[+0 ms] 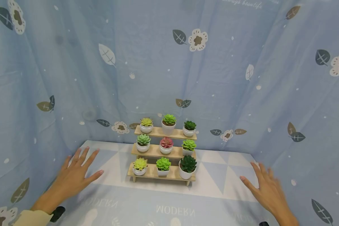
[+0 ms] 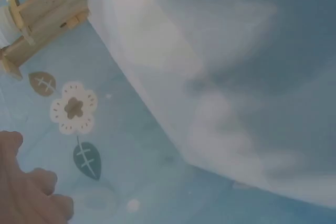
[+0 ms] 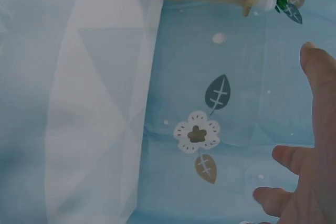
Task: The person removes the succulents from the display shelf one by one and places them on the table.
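Ok, L hand [image 1: 74, 174] & R hand [image 1: 268, 188] flank stand [image 1: 151, 172], grip wide, nothing held; prob best approach pots [image 1: 166, 149] slowly, w/o bumps.

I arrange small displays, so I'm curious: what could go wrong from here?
The large dark green succulent stands near the right end of the bottom wooden shelf; if the right hand brushed it, it might topple off. The red succulent sits between two neighbours, so grabbing it could bump either one.
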The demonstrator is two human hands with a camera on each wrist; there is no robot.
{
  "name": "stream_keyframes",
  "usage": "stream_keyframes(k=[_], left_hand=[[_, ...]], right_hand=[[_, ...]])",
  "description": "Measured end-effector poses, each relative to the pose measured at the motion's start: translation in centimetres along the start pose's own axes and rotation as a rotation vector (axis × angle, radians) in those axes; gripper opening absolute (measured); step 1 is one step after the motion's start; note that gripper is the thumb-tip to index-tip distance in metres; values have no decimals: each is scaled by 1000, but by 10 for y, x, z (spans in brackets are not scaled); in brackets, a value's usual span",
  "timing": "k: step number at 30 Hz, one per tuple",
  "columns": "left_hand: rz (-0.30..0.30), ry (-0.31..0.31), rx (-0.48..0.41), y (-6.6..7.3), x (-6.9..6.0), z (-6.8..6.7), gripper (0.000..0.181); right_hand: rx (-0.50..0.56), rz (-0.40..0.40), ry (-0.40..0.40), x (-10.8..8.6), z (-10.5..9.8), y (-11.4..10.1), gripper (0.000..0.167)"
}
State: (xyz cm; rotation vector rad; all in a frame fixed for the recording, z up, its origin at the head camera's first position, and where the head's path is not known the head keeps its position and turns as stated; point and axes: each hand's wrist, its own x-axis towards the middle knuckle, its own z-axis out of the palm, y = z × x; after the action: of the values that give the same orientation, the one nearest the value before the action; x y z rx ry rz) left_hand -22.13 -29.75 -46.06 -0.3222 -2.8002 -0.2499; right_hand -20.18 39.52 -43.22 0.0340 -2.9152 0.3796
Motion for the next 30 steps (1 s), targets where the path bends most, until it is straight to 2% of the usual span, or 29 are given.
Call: stream_keyframes(k=[4,7,11,14,21,30], left_hand=[[-13,-33,-115,5,3,3,88],[-19,-17,-203,9,4,8,78],[-28,6,-311,14,4,13,63],[-49,-5,-375,19,5,16,60],[-51,-18,-425,32,8,26,50],[-86,-53,-505,50,15,39,49]], right_hand=[[54,42,-71,0,-2,-3,87],[102,42,-81,1,0,-6,81],[177,4,-17,3,9,-10,68],[248,-5,16,5,17,-13,63],[347,-39,77,15,40,-19,51],[433,-30,98,30,63,-34,49]])
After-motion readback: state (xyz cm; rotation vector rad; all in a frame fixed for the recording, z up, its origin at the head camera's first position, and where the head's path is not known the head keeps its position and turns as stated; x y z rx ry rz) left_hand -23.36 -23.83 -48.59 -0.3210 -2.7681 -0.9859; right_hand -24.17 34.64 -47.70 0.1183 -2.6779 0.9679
